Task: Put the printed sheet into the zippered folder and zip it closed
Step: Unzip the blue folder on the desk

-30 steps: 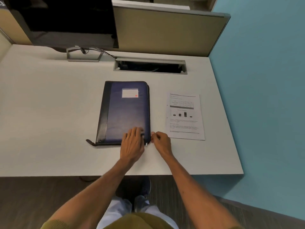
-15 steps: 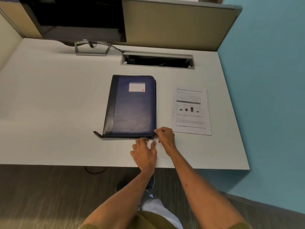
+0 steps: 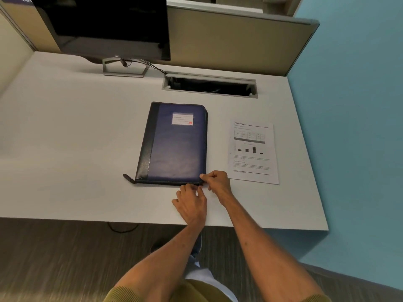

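The right hand (image 3: 218,183) pinches at the near right corner of the zippered folder (image 3: 176,144), apparently on the zipper pull, though the pull itself is hidden. The left hand (image 3: 192,203) rests curled on the worktop (image 3: 65,138) just before the folder's near edge, gripping nothing visible. The folder lies closed, long axis running away from the hands. The printed sheet (image 3: 251,151) lies flat just beyond the right hand, nearer that hand.

dark blue zippered folder (image 3: 176,144) on white desk (image 3: 65,138) | printed paper sheet (image 3: 251,151) right of it, apart | black monitor (image 3: 102,25) far left | both hands at folder's near right corner
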Motion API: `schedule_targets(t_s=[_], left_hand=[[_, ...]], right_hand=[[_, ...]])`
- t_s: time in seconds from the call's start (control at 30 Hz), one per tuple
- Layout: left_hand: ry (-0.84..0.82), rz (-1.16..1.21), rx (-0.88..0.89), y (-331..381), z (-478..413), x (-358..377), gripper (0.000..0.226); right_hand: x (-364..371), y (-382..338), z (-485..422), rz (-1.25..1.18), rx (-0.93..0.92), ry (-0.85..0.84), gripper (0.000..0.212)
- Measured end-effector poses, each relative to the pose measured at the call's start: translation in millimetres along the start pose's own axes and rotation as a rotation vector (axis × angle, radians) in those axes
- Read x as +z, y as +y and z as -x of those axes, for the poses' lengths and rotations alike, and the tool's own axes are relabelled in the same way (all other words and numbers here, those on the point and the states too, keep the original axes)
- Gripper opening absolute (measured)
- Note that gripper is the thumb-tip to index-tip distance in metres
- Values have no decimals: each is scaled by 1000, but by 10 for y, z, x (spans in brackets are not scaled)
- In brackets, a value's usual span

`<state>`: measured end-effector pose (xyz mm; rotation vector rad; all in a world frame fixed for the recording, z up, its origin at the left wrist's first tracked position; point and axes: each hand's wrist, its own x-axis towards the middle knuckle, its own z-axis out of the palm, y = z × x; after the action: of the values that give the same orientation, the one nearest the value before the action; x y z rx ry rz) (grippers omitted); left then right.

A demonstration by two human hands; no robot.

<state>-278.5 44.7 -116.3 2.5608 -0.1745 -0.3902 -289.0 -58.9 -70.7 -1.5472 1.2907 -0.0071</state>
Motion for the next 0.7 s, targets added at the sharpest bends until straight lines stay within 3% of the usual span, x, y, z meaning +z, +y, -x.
schedule_targets(t_s=[0.7], left_hand=[[-5,-62,121,-587,-512,-779,17]], right_hand=[[191,-156,101,-124,142,91,31]])
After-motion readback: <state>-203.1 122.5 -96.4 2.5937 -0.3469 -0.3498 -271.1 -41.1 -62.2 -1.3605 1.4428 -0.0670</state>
